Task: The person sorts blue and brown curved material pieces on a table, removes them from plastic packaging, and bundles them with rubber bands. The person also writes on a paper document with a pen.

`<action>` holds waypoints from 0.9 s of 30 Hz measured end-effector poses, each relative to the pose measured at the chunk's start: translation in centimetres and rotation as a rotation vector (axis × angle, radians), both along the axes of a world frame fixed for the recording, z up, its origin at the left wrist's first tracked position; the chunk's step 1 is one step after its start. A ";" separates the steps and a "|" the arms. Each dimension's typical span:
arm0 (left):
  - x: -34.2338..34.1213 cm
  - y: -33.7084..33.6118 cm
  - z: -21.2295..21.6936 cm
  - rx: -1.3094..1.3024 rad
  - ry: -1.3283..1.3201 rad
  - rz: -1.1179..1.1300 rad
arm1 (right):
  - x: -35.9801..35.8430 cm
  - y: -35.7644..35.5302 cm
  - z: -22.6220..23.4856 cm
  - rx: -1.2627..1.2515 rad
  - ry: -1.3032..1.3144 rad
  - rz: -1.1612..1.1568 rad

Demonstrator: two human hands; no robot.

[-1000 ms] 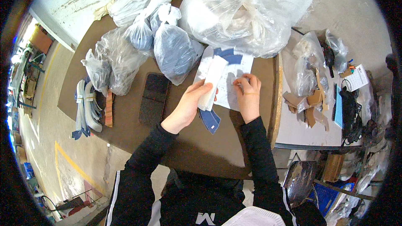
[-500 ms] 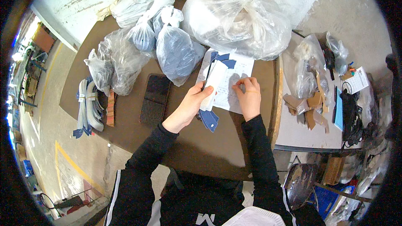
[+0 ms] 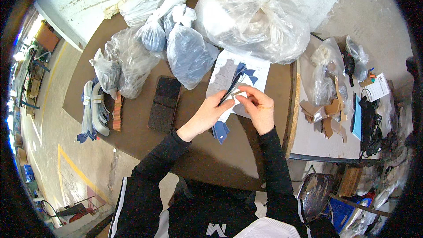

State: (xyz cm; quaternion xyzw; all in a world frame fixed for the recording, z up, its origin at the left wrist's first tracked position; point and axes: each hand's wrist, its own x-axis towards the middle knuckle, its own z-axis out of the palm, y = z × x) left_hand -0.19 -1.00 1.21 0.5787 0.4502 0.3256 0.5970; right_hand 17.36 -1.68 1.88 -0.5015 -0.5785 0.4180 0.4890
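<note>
My left hand [image 3: 203, 115] is closed round a bundle of blue-and-white strips [image 3: 220, 132]. The bundle slants over the table, its blue ends fanned out above and below my fingers. Meeting it from the right, my right hand [image 3: 261, 111] pinches at the white part of the bundle with thumb and forefinger. Just which layer lies between those fingertips is partly hidden. Under the hands lies a white printed sheet [image 3: 260, 68], partly covered by the strips.
Tied plastic bags [image 3: 187, 57] and a large clear bag [image 3: 251, 22] line the brown table's back. A black phone case [image 3: 164, 105] lies left of my hands, beyond it a banded strip bundle [image 3: 93, 108]. Cardboard scraps [image 3: 330, 110] lie on the side table.
My right hand has moved left from over the sheet to the bundle and now pinches it. The upper blue ends are spread more, and the bundle has shifted slightly to the right.
</note>
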 end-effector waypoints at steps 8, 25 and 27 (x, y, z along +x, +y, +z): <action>-0.6 0.2 0.6 0.110 0.094 -0.082 | -0.3 0.0 -0.1 0.074 0.051 -0.073; -0.1 0.1 0.4 0.051 -0.103 -0.027 | -0.5 0.2 0.1 0.320 -0.166 -0.025; 0.0 0.1 0.4 0.050 -0.111 -0.021 | -0.4 0.2 0.1 0.317 -0.169 -0.017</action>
